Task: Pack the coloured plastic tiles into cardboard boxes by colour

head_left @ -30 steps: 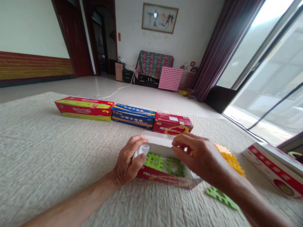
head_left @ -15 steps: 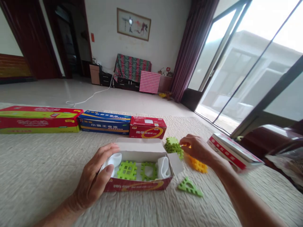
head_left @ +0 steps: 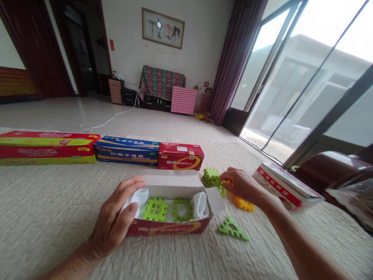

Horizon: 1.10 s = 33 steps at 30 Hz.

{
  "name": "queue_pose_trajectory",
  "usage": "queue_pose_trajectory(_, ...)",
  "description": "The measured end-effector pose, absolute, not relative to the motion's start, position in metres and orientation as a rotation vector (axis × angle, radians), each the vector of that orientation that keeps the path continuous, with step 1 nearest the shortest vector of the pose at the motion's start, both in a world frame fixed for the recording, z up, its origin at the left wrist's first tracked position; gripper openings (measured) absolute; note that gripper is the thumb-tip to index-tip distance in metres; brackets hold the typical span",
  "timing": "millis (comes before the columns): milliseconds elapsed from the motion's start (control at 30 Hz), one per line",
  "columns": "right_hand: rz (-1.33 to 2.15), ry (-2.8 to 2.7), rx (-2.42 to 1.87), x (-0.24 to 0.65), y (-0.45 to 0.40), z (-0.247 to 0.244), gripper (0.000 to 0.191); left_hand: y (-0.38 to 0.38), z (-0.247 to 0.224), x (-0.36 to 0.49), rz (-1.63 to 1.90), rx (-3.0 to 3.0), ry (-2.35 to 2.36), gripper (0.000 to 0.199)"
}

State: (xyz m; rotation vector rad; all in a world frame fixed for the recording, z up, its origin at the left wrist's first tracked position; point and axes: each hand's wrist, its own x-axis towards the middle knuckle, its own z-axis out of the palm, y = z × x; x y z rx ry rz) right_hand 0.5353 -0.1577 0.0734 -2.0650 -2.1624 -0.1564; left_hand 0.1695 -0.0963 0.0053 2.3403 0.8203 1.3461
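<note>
An open red cardboard box (head_left: 171,228) lies in front of me with its white flaps spread. My left hand (head_left: 119,214) is wrapped around its left end, thumb at the front. Inside are a green toy building tile with a window grid (head_left: 155,203), a green tile with a round hole (head_left: 175,217), and a white rolled cloth (head_left: 201,206) at each end. Right of the box, my right hand (head_left: 241,184) has its fingers pinched on a green interlocking tile (head_left: 223,190) at a small stack of green tiles (head_left: 210,172). The fingertips are partly hidden.
A green triangular piece (head_left: 233,228) and yellow tiles (head_left: 244,204) lie on the beige cover to the right. Behind stand a red-and-green box (head_left: 49,149), a blue box (head_left: 128,155) and another red box (head_left: 181,157). A white-and-red box (head_left: 284,186) is far right.
My right hand has shifted slightly left at the green stack, its fingers staying closed. My left hand keeps its hold on the box. The view has moved a little.
</note>
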Motion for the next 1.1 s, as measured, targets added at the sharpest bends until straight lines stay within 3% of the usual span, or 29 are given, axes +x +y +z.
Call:
queue_pose_trajectory(200, 0.070, -2.079, -2.046, 0.538, -0.158, 0.074, 0.007, -0.095, 0.006, 0.168, 1.341, 2.386, 0.807, 0.036)
queue_pose_trajectory(433, 0.752, -2.044, -1.962, 0.535, -0.165, 0.079, 0.012, -0.096, 0.006, 0.170, 1.347, 2.342, 0.824, 0.036)
queue_pose_trajectory(600, 0.595, -2.153, -2.219, 0.517, -0.170, 0.078, 0.016, -0.096, 0.006, 0.169, 1.335, 2.349, 0.803, 0.036)
queue_pose_trajectory(733, 0.458, -2.347, -2.141, 0.506, -0.173, 0.070, 0.028, -0.096, 0.006, 0.170, 1.350, 2.321, 0.788, 0.036)
queue_pose_trajectory(867, 0.377, -2.445, -2.022, 0.506, -0.175, 0.065, 0.024, -0.097, 0.009, 0.171, 1.369, 2.318, 0.753, 0.035)
queue_pose_trajectory(1100, -0.051, -2.153, -2.053, 0.510, -0.181, 0.114, 0.027, -0.097, 0.010, 0.172, 1.365, 2.303, 0.724, 0.035)
